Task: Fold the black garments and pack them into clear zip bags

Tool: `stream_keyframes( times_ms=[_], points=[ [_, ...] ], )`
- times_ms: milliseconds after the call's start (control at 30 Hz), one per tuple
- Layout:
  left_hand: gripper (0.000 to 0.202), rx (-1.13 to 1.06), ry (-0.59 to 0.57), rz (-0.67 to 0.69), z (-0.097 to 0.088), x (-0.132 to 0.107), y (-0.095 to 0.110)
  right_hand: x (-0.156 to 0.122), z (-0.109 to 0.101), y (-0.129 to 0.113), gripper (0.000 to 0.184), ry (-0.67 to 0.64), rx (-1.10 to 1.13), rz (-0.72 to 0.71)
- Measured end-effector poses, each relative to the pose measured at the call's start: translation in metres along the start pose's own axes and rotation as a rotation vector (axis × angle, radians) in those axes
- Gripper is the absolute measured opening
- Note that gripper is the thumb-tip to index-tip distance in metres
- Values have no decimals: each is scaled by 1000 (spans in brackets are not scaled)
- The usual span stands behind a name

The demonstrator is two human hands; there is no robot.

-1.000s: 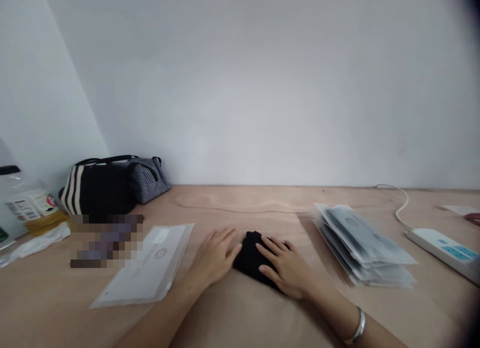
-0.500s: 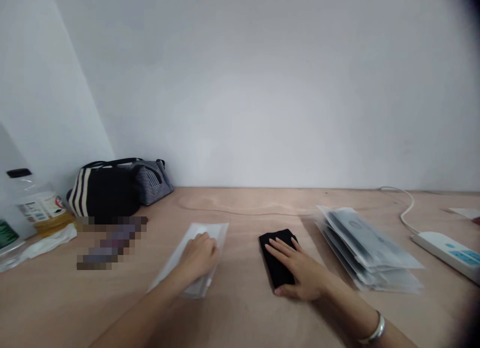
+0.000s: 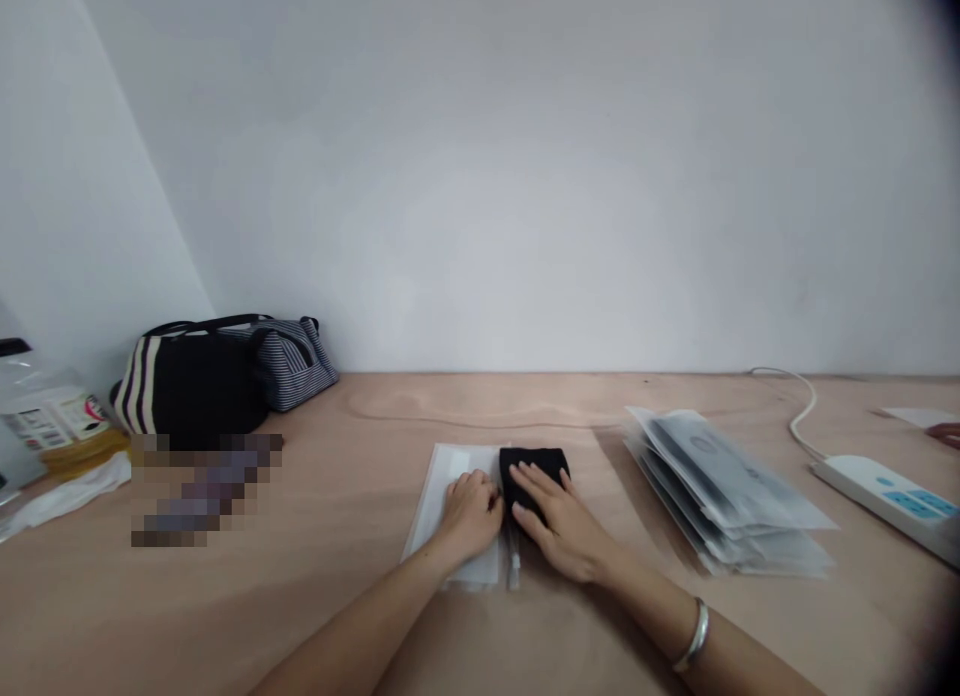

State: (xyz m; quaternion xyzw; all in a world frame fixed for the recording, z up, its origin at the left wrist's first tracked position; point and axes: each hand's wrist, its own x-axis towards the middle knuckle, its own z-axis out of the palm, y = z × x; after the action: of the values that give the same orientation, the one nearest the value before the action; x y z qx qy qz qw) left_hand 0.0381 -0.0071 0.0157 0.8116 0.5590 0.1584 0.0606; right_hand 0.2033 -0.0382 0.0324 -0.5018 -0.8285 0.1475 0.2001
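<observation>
The cloth (image 3: 536, 466) is black, folded into a small flat rectangle. It lies on the table (image 3: 337, 616) with its left edge against a clear pouch (image 3: 448, 476). The right hand (image 3: 561, 521) lies flat on the cloth's near part with its fingers straight and spread. The left hand (image 3: 471, 516) rests on the pouch just left of the cloth, fingers curled; whether it pinches the pouch's edge is unclear. Right of the cloth lies a stack of packets (image 3: 724, 491), and beyond that a power strip (image 3: 885, 496). Far left of the cloth stands a striped bag (image 3: 202, 381).
</observation>
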Motion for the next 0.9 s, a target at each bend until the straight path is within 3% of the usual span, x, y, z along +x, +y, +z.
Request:
stream_keyframes(
  times_ms=[100, 300, 567, 767, 900],
  points=[
    [21, -30, 8, 16, 1, -2, -2, 4, -14, -4, 49, -118, -55, -81],
    [20, -98, 29, 29, 1, -2, -4, 22, -29, 12, 43, -158, -69, -234],
    [22, -209, 75, 4, -4, 4, -8, 29, -15, 14, 55, -210, -73, -99],
    [22, -243, 136, 47, -11, 1, 2, 30, -7, 4, 49, -178, -81, -53],
    [20, -229, 91, 177, -23, -5, 9, 26, 8, -11, 41, 47, 7, 35]
  ],
)
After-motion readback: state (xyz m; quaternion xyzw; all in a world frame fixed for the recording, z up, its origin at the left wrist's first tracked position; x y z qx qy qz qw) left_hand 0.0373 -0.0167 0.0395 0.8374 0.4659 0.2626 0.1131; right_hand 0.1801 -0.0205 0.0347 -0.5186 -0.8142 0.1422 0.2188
